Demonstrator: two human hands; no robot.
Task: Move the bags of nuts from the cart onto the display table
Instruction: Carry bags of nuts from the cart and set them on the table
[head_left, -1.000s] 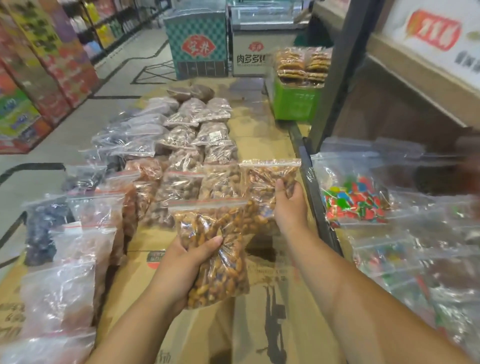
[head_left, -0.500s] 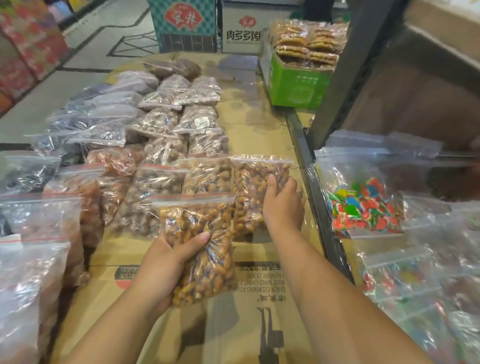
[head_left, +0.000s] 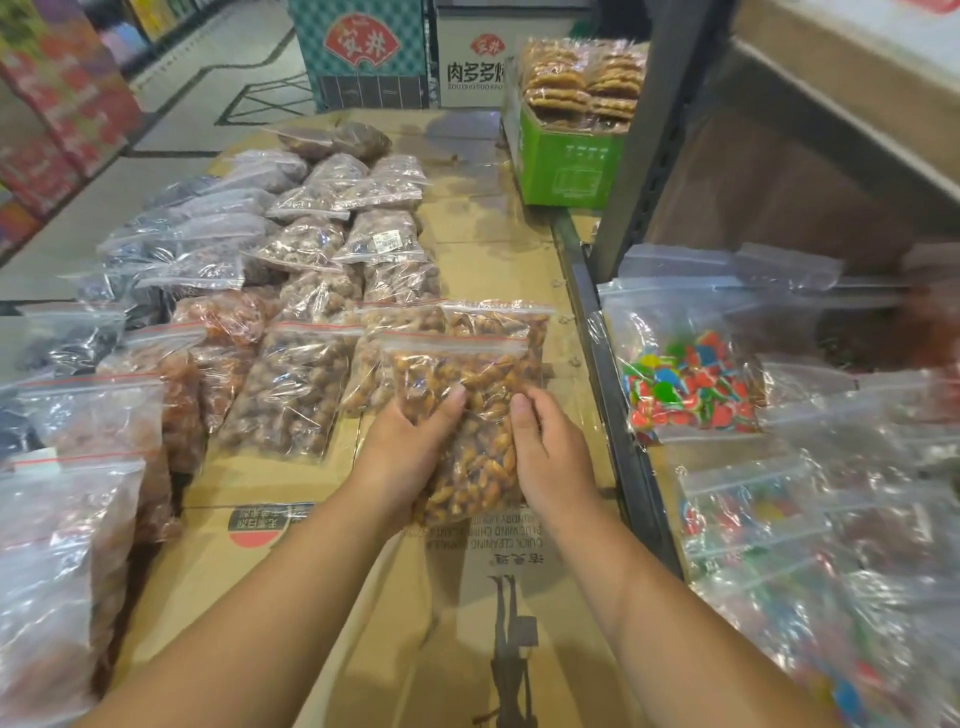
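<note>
A clear zip bag of brown nuts (head_left: 467, 374) lies on the cardboard-covered display table (head_left: 483, 275), overlapping another nut bag (head_left: 524, 325) behind it. My left hand (head_left: 410, 447) grips its left side with the thumb on top. My right hand (head_left: 550, 452) holds its right side, thumb pressed on the bag. Rows of more bagged nuts and dried fruit (head_left: 311, 291) cover the table to the left. The cart is out of view.
A dark metal shelf rail (head_left: 613, 415) runs along the table's right edge, with bags of coloured candy (head_left: 685, 384) on the shelf. A green box of biscuits (head_left: 566, 150) stands at the back. Large clear bags (head_left: 67, 519) sit at the near left.
My left hand carried its nut bag right and forward onto the bag my right hand was pressing. My right hand let go of that bag and took the right side of this one.
</note>
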